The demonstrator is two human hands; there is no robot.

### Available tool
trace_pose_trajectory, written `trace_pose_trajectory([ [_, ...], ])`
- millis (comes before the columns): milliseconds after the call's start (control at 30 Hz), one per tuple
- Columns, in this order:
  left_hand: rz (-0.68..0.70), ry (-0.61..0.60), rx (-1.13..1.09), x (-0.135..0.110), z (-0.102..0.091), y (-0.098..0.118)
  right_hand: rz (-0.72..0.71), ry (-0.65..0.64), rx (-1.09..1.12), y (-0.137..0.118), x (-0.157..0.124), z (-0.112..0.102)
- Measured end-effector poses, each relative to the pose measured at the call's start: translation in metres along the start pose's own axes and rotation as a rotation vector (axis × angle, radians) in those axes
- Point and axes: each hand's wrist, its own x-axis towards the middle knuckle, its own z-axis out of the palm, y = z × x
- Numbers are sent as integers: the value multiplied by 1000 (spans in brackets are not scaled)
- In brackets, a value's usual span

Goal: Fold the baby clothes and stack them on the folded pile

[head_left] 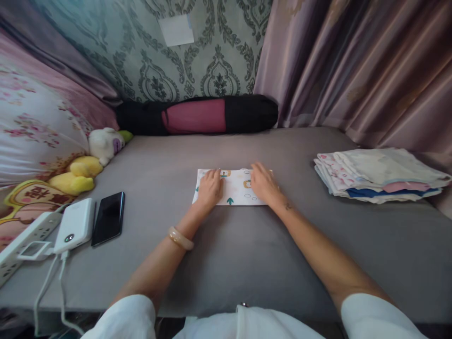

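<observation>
At far left a power strip (21,242), a white power bank (76,225) and a black phone (108,217) lie on the grey bed (229,254), with plush toys (88,165) behind them. At centre, the left hand (209,188) and right hand (263,184) press flat, fingers open and grasping nothing, on a folded printed cloth (235,188). Well apart to the right sits a stack of folded clothes (379,175). A black-and-pink roll (197,115) lies against the wall.

cloth (235,189) ends covered; power strip (42,226) cropped left
</observation>
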Motion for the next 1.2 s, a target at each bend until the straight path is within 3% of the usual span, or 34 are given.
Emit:
trace_pose_trajectory([
  [100,17,-92,-24,-1,11,21,-158,-75,-6,-29,-5,14],
  [200,-27,-138,-10,1,19,28,-195,-96,-10,-41,-8,24],
  [533,-46,-158,75,1,25,24,-172,-82,-62,-36,-11,41],
  [767,-35,-150,125,1,26,23,-148,-111,-59,-37,-10,38],
  [967,-98,-44,163,-6,25,18,-44,-8,-77,-32,-17,35],
  [1200,-129,-60,159,-7,30,16,-8,-34,-81,-28,-17,43],
])
